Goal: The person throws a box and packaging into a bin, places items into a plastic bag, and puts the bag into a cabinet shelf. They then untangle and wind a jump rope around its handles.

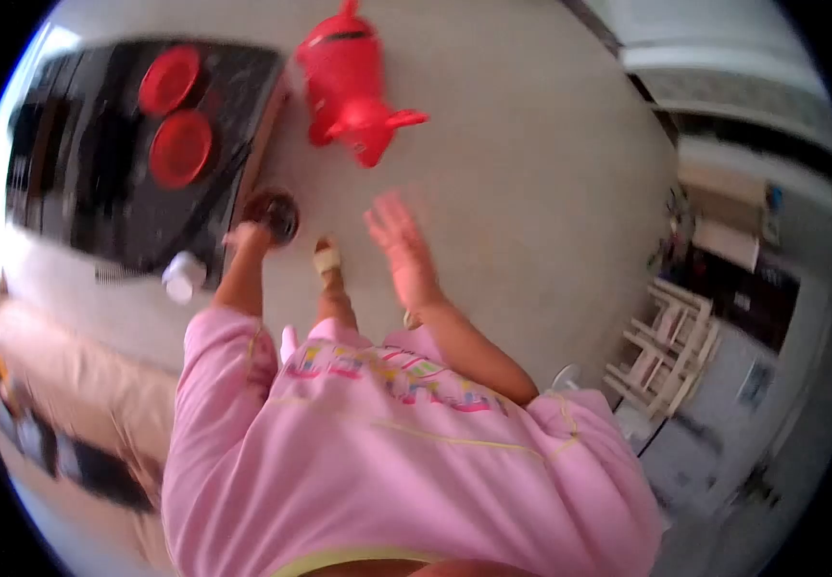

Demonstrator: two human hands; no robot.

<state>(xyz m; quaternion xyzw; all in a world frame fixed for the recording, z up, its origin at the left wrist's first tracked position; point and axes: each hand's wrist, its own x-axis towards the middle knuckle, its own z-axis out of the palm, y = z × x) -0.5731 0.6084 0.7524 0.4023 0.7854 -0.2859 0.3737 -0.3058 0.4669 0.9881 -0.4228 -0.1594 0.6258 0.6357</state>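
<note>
At the corner of the dark table [224, 144], my left hand [249, 236] grips a dark, round, glossy bowl-like vessel [281, 215] by its near side. Blur hides the vessel's exact kind and contents. My right hand [402, 248] is raised over the floor with its fingers stretched out and nothing in it. A white cup [184, 276] stands at the table's near edge, left of my left hand. Farther back on the tabletop are two red round dishes [180, 149].
A red inflatable animal toy [347, 82] stands on the pale floor [522, 173] beyond my hands. At left is a tan sofa [89, 375]. A cream wooden rack or chair [666, 346] and furniture line the right side. My sandalled foot [327, 258] is below.
</note>
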